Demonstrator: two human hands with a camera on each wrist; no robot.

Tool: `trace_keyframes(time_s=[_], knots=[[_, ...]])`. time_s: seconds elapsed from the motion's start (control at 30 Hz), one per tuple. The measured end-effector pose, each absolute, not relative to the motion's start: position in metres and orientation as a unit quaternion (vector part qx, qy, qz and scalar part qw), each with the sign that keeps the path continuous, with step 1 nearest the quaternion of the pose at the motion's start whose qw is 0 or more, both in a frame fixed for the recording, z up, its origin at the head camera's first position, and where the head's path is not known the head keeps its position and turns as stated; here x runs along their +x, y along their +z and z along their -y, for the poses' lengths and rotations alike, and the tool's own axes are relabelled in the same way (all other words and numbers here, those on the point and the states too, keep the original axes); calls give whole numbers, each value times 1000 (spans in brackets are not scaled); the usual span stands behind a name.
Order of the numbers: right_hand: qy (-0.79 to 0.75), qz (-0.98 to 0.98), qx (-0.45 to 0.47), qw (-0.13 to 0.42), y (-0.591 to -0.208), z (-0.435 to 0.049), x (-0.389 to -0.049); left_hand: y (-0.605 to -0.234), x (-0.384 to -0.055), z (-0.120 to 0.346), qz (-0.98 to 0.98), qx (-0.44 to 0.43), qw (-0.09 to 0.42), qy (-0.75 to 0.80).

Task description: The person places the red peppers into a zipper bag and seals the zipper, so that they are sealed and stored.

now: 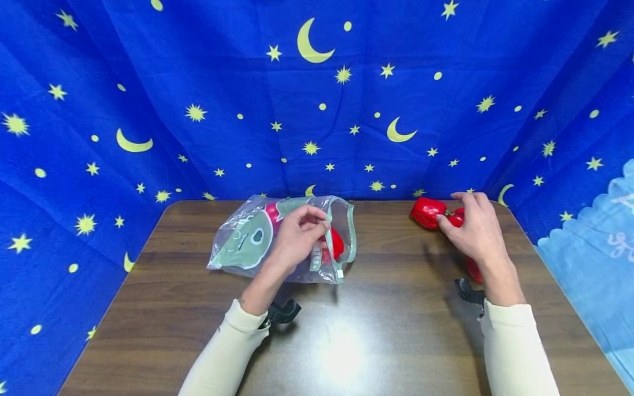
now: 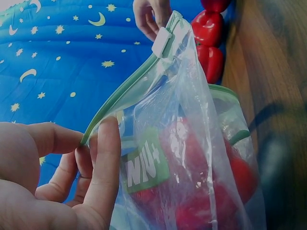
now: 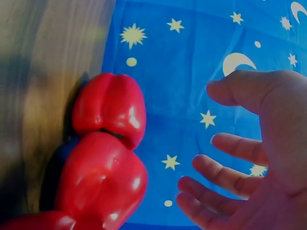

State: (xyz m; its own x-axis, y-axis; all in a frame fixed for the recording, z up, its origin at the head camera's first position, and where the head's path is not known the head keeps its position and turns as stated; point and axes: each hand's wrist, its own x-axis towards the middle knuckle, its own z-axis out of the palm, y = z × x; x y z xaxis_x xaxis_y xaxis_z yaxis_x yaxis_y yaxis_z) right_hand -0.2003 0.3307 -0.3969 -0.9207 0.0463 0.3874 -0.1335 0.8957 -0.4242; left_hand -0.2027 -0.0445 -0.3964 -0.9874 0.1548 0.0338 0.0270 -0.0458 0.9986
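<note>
My left hand [image 1: 299, 236] pinches the green zip edge of a clear plastic zip bag [image 2: 139, 96] between thumb and finger. The bag lies on its side with its mouth facing right, parted. Inside are red bell peppers [image 2: 242, 179], partly veiled by plastic and print. My right hand [image 1: 474, 228] hovers over red bell peppers at the table's right, fingers spread and slightly bent, holding nothing. One pepper [image 3: 109, 108] touches a second pepper [image 3: 103, 179]; a third pepper [image 1: 474, 269] is mostly hidden under the hand in the head view.
The brown wooden table [image 1: 391, 330] carries both groups. A blue curtain [image 1: 247, 82] with yellow moons and stars hangs along its back and sides. Light blue cloth [image 1: 589, 269] hangs at the right. Black wrist mounts [image 1: 283, 312] stick out beside the sleeves.
</note>
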Motion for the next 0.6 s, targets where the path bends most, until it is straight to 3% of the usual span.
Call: trace_keyframes(time_s=[0.6], knots=[[197,964,-5,178,-408,-344,-170,-398,-203,46,-694,65,50,715]])
